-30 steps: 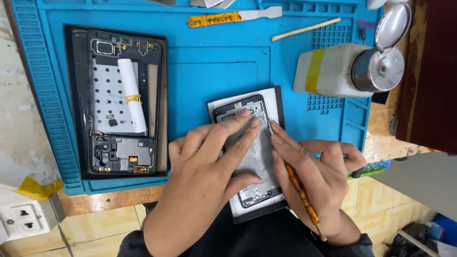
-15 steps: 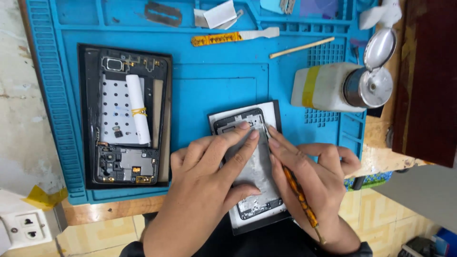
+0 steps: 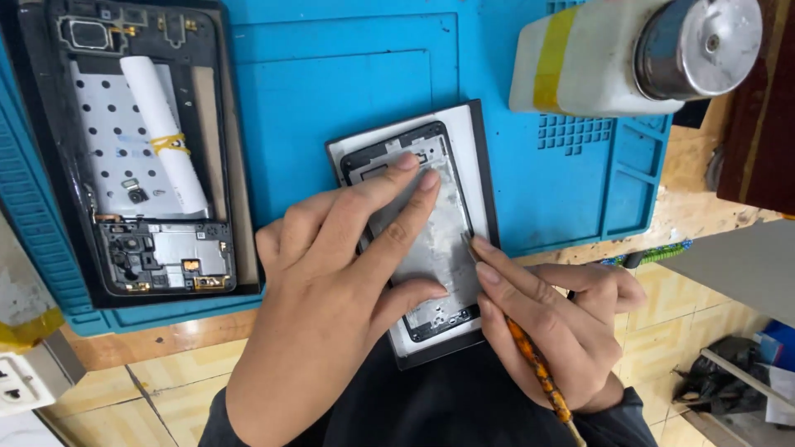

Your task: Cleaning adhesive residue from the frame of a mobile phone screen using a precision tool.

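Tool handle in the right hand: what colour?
Orange with dark flecks, held in the right hand; tool handle shows best in the head view.

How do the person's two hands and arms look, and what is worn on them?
Both hands are bare: the left hand and the right hand have no gloves, and no rings or watch show. The fingernails are short and unpainted. Dark sleeves end at the wrists; the right cuff is dark navy or black. The arms above are out of view.

Phone repair workbench.
Blue repair mat (image 3: 348, 91), opened phone (image 3: 141, 149), white pump bottle (image 3: 596, 58), wooden bench edge (image 3: 157, 339).
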